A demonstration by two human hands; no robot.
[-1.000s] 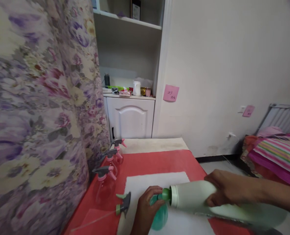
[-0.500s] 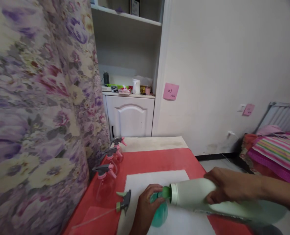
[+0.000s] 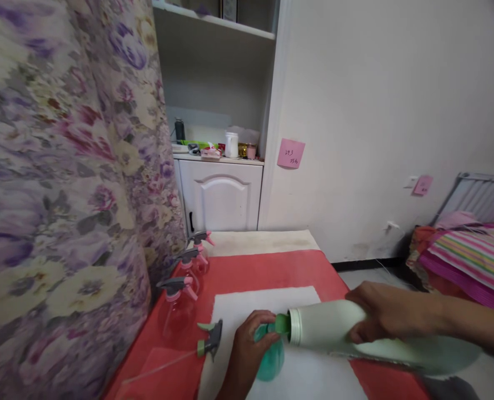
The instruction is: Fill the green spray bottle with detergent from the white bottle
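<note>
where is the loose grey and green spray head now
The spray head lies left of the left hand in the head view, at the left edge of the white sheet, its tube over the red cover.

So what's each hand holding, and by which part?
Left hand: teal spray bottle, around its top. Right hand: pale green bottle, by its upper body.

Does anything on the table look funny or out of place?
Yes: the grey-and-green spray head lies loose on the table, its thin tube bare, while three pink-collared bottles have theirs on. I can't see any spill.
</note>
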